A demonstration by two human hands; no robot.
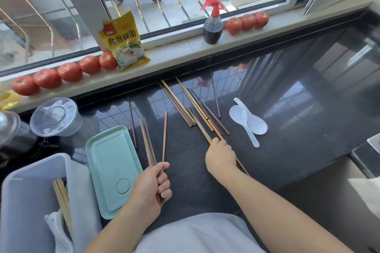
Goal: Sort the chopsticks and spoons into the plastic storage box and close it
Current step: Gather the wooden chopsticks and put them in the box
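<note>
Fingers of left hand curled round three chopsticks, tips raised toward window. Right hand fingers closed on what looks like two chopsticks from the loose pile on the desk. Two white spoons just right of pile. Box at near left, light chopsticks inside; green lid beside it.
</note>
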